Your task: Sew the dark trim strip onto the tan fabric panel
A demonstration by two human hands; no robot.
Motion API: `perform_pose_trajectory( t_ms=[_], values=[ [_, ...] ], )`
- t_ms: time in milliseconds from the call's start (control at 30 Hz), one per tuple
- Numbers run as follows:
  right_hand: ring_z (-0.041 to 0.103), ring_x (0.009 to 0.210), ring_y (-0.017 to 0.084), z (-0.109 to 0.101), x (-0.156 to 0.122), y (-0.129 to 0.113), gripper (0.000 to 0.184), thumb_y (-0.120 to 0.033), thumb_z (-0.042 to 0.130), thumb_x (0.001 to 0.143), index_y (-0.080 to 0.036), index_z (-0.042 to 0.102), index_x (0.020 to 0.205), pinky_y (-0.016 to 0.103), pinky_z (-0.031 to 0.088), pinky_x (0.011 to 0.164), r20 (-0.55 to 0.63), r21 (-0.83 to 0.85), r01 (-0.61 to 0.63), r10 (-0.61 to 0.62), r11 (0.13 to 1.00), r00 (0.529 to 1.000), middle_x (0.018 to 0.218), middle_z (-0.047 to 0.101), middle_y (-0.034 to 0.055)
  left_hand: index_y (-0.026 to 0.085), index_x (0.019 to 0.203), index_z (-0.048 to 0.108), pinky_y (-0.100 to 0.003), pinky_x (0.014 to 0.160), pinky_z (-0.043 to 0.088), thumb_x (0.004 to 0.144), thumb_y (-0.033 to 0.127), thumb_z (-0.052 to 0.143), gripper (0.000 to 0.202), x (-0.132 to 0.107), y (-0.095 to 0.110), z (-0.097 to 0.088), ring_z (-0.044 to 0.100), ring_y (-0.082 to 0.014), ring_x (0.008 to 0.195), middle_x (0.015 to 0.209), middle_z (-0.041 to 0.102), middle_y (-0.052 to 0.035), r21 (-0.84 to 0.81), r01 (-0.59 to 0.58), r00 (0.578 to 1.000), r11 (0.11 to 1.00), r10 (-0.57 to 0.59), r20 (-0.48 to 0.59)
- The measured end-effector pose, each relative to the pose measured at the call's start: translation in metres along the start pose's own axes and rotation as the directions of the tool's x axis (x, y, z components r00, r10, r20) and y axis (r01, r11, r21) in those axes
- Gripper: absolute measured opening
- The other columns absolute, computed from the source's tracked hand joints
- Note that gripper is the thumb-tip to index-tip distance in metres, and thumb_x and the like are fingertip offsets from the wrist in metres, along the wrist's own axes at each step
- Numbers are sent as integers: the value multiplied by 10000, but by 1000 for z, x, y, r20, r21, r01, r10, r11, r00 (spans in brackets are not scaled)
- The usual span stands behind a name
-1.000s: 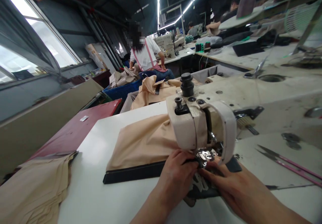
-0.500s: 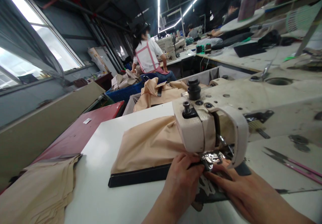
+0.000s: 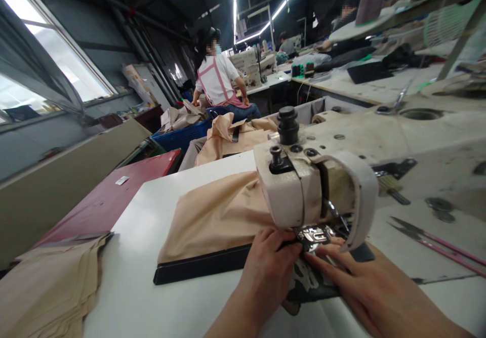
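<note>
A beige fabric piece [image 3: 220, 211] with a black strip [image 3: 201, 264] along its near edge lies on the white table, its right end running under the sewing machine head [image 3: 283, 191]. My left hand [image 3: 268, 267] is closed at the strip, thumb and fingers pinching it just left of the metal presser foot [image 3: 315, 236]. On the other side of the foot, my right hand [image 3: 360, 275] lies low with its fingers stretched out, touching the work beside the foot. The machine's guard and foot hide some fingertips and the needle area.
Pink-handled scissors [image 3: 436, 244] lie right of the machine. Stacked beige cloth pieces [image 3: 56, 282] rest at the lower left, near a red board [image 3: 114, 196]. Behind the table are more beige fabric [image 3: 228, 138], a blue basket [image 3: 182, 134] and a seated person [image 3: 218, 82].
The whole view has shifted slightly, so table, machine and fabric appear farther left. Both hands keep their places at the presser foot; any feed of the fabric is too small to tell.
</note>
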State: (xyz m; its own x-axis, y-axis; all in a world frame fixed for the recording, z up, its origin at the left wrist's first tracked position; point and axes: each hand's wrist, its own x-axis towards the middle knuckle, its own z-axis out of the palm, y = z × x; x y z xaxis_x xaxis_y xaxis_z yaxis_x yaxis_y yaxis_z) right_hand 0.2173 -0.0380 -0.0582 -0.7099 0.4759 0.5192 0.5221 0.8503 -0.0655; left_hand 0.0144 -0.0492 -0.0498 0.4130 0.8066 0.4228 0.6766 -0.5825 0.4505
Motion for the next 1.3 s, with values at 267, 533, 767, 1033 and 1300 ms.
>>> perform_pose_trajectory(
  t_ms=[267,533,767,1033,1300],
  values=[
    [539,999,309,-1,1,-1,496,-61,374,825,-205,509,1281,526,480,787,35,-23,-43,44,999,998,1158,618,81,172,950,668,-378,853,453,878,130,483,203,-1,-1,-1,548,-218,973,1024,647,-80,-3,11,1000,1000,-11,-5],
    [572,922,294,-5,3,-1,472,-49,356,810,-202,545,1214,478,495,726,59,-14,-73,74,997,996,1112,625,106,178,923,683,-374,837,464,890,165,486,201,-1,1,0,561,-222,958,1009,651,-93,13,18,1000,1000,-18,-18],
    [572,949,327,-3,2,3,470,-48,361,792,-175,518,1216,492,498,702,68,-15,-30,31,999,997,1135,593,166,186,888,684,-314,792,474,893,162,486,199,4,-5,0,591,-190,891,973,660,-76,-2,42,999,999,-42,-16],
    [555,1000,309,-5,-2,2,408,-78,371,854,-179,512,1223,454,502,760,18,23,-116,116,993,993,1132,576,157,190,766,672,-270,707,466,894,171,481,231,18,-9,-2,584,-172,786,828,656,-47,83,74,997,994,-73,-7],
    [561,988,294,-5,1,-2,393,-49,378,828,-170,592,1134,478,511,791,20,41,-166,166,985,986,1099,603,144,186,714,672,-287,644,439,886,180,473,263,17,-11,5,565,-190,721,707,629,-49,152,129,988,980,-114,-101]
  ],
)
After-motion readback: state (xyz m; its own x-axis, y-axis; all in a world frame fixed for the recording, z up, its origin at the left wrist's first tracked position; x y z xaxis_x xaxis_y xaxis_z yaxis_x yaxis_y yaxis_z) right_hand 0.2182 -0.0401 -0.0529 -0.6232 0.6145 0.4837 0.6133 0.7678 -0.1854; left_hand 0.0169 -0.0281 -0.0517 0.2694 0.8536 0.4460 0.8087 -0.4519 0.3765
